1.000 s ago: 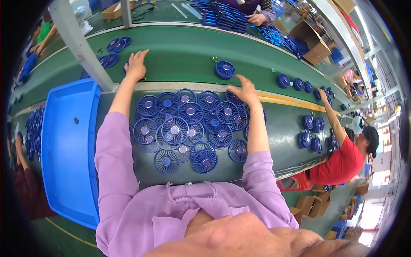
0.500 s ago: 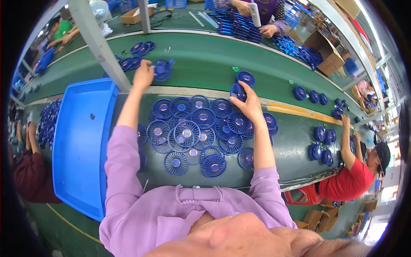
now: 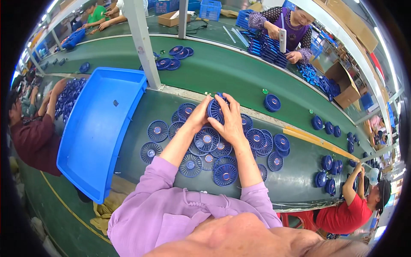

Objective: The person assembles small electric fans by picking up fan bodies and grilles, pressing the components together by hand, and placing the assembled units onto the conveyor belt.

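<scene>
Over the far side of the work table, my left hand (image 3: pixel 198 116) and my right hand (image 3: pixel 231 122) meet around a round blue fan housing (image 3: pixel 215 111) with radial slots. The left fingers press its left side; those of the right curl over its top and right edge. Part of it is hidden by the fingers, and I cannot tell whether it is one piece or two. Below and around my hands lie several loose, overlapping blue fan grilles (image 3: pixel 225 174), many with a copper-coloured ring at the hub.
An empty blue tray (image 3: pixel 92 141) stands at the left beside a metal post (image 3: pixel 143 43). Beyond the table runs a green conveyor belt (image 3: pixel 231 77) carrying fan parts (image 3: pixel 272 103). Co-workers sit across the belt, at far left and at right, one in a red shirt (image 3: pixel 344 216).
My left hand has come back from the belt to the right, bringing the fan part to my right hand. Both hands now hold it together. The whole view has shifted.
</scene>
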`<move>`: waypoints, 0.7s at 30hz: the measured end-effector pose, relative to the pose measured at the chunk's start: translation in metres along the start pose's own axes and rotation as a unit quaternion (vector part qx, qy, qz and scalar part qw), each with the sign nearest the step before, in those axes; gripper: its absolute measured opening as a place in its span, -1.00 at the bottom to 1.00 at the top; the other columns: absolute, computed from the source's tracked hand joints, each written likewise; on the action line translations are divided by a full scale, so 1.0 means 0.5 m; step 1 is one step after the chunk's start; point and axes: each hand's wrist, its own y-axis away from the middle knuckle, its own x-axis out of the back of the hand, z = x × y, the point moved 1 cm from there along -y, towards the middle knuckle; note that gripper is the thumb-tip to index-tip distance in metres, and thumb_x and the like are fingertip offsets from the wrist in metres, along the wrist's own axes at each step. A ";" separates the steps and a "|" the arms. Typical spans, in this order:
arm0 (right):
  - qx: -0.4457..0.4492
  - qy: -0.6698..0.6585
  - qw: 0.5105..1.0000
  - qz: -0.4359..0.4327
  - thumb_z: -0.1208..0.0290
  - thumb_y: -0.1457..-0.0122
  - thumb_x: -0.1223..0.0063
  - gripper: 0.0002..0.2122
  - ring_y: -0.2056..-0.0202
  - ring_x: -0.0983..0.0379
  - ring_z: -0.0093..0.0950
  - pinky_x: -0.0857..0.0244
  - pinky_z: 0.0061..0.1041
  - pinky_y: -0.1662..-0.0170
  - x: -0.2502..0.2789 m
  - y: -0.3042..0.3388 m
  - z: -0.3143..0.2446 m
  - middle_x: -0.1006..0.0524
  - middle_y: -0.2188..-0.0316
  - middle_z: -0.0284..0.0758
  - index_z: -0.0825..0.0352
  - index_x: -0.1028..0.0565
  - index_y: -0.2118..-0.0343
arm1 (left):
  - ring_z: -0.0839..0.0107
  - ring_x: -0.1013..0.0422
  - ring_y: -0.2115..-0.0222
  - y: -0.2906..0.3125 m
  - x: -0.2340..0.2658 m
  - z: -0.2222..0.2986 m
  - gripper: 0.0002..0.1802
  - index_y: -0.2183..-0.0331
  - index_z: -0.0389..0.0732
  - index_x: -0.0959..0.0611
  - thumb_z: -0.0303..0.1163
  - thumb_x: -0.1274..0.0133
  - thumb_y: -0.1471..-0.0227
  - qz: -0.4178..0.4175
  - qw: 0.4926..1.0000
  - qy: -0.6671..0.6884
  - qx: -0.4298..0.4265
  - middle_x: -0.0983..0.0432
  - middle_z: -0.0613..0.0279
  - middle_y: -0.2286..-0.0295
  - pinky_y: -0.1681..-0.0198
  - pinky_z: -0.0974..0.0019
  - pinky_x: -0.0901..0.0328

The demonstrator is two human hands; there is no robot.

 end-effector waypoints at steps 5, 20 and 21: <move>-0.010 -0.028 0.999 -0.015 0.13 0.06 -0.22 -0.31 -0.17 -0.07 -0.02 -0.06 -0.12 -0.18 -0.024 0.011 0.004 -0.13 -0.16 -0.05 0.20 -0.23 -0.16 | 0.40 -0.46 0.17 -0.009 0.008 -0.042 -0.60 0.01 -0.13 -0.45 -0.14 0.20 -0.24 0.044 0.985 0.167 -0.014 -0.49 0.22 0.15 0.11 0.31 -0.38; -0.140 -0.383 0.913 0.018 0.18 -0.22 0.09 -0.50 -0.10 -0.23 -0.37 -0.07 -0.39 -0.16 -0.058 0.006 0.031 -0.31 -0.05 -0.19 0.31 -0.16 -0.16 | 0.11 -0.26 0.04 0.019 -0.028 -0.047 -0.56 0.04 -0.36 -0.40 -0.20 0.26 -0.24 0.149 0.853 -0.353 -0.355 -0.34 -0.05 0.08 -0.08 0.17 -0.11; -0.160 -0.350 0.923 0.015 0.18 -0.19 0.04 -0.51 -0.05 -0.29 -0.36 -0.14 -0.39 -0.11 -0.054 0.006 0.054 -0.35 -0.02 -0.18 0.29 -0.22 -0.13 | 0.02 -0.26 0.02 0.005 -0.009 -0.049 -0.55 0.05 -0.36 -0.41 -0.18 0.25 -0.23 0.150 0.808 -0.446 -0.356 -0.34 -0.09 0.05 -0.09 0.12 -0.09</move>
